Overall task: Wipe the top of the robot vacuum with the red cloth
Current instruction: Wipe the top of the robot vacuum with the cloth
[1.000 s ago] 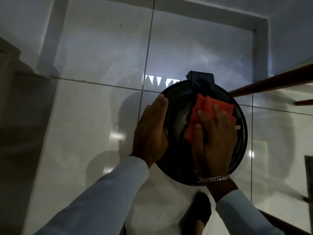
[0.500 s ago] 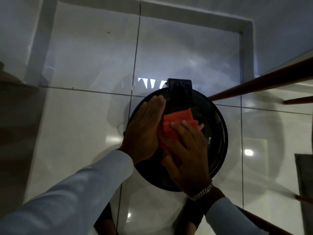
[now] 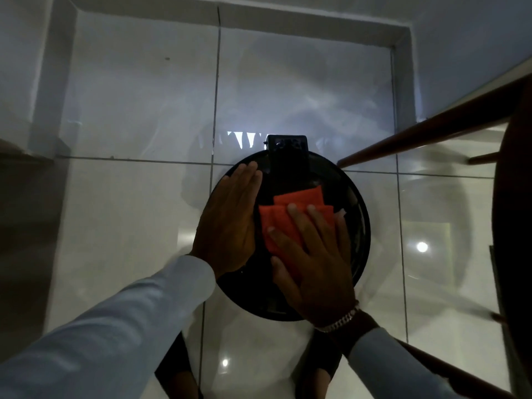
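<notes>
Robot vacuum [image 3: 354, 203] top under both hands: black, glossy, smooth, looking like hard plastic, picking up faint reflections. Red cloth [image 3: 283, 217] under right hand [image 3: 313, 263]: matt, soft woven fabric, folded in layers. Floor tiles [image 3: 129, 226] left of left hand [image 3: 227, 220]: pale, polished, mirroring lights. Bracelet [image 3: 341, 322] at right wrist: shiny metal links. Sleeves [image 3: 115, 326]: light matt cloth. Rail [image 3: 431, 131] beyond right hand: brown, looking like smooth wood.

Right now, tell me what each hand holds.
Neither grips anything: the right hand presses the red cloth flat; the left hand steadies the vacuum.
</notes>
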`<state>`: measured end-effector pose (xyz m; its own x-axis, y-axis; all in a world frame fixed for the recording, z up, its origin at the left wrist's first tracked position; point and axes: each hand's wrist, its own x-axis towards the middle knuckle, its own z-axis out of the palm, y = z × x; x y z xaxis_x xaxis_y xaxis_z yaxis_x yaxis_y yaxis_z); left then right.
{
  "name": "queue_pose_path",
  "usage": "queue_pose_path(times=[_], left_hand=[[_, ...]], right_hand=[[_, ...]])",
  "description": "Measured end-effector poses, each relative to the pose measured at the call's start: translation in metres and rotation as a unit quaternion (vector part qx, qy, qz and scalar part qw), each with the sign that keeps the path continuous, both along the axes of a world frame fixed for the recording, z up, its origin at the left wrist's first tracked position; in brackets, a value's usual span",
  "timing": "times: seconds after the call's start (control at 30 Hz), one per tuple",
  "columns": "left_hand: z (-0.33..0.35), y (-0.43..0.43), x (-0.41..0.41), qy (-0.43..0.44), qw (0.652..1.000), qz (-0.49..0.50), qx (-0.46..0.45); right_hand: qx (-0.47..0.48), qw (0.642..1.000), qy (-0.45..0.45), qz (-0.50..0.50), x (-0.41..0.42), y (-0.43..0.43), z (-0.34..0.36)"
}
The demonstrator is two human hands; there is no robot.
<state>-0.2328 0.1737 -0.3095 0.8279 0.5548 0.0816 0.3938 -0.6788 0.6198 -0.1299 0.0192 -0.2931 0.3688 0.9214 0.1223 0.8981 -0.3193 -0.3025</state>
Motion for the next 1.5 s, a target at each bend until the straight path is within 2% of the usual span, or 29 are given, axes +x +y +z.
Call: queue_pose_path(times=[0.1,0.2,0.27,0.33,0.43,0.5,0.6,0.73,0.83,0.93,1.0,1.13,1.2,1.3,1.37,1.43,1.5], left_hand=[[-0.002,0.001,0.0,0.008,1.0,-0.01,0.012],[-0.007,0.002,0.0,0.018,1.0,-0.014,0.021],[-0.007,0.002,0.0,0.019,1.0,-0.013,0.016],[-0.004,0.001,0.0,0.017,1.0,-0.006,0.001],[-0.002,0.0,0.0,0.017,1.0,0.008,-0.017],[-0.001,0.0,0.0,0.016,1.0,0.012,-0.023],[0.0,-0.001,0.001,0.024,0.999,-0.004,-0.026],[-0.002,0.003,0.0,0.039,0.999,-0.034,-0.003],[-0.002,0.004,-0.001,0.031,0.999,-0.023,-0.008],[-0.002,0.003,-0.001,0.024,0.999,-0.025,-0.015],[-0.001,0.002,-0.001,0.02,0.999,-0.029,-0.016],[-0.003,0.003,-0.001,0.016,0.999,-0.025,-0.013],[-0.005,0.003,0.0,0.015,0.999,-0.022,-0.018],[-0.003,0.002,0.0,0.016,0.999,-0.024,-0.024],[-0.001,0.002,0.001,0.019,0.999,-0.03,-0.022],[0.0,0.002,0.001,0.02,0.999,-0.027,-0.021],[-0.001,0.003,0.001,0.02,0.999,-0.021,-0.02]], right_hand=[[-0.002,1.0,0.004,-0.031,0.011,0.008,0.002],[-0.018,0.998,0.005,0.054,0.018,0.037,0.006],[-0.022,0.998,0.013,0.059,0.033,0.045,0.008],[-0.012,0.998,0.042,-0.047,0.041,0.037,0.01],[0.006,0.967,0.092,-0.239,0.01,0.008,0.01],[-0.007,0.956,0.072,-0.284,-0.026,-0.007,0.008],[-0.039,0.965,0.031,-0.258,-0.046,-0.013,0.006],[-0.01,0.967,-0.001,-0.253,-0.032,0.027,0.006],[-0.008,0.991,0.002,-0.134,-0.035,0.039,0.003],[-0.011,1.0,-0.006,-0.018,-0.013,0.01,0.002],[0.004,0.999,-0.012,-0.041,0.002,0.001,0.001],[-0.004,0.983,0.003,-0.184,-0.003,0.042,0.003],[0.001,0.989,0.004,-0.148,-0.012,0.045,0.002],[0.003,1.0,0.008,0.008,-0.004,0.008,0.001],[-0.005,0.997,0.003,0.071,0.018,-0.011,0.001],[0.004,0.999,0.003,0.039,0.032,-0.005,-0.001],[0.003,0.999,0.013,-0.043,0.028,0.022,0.0]])
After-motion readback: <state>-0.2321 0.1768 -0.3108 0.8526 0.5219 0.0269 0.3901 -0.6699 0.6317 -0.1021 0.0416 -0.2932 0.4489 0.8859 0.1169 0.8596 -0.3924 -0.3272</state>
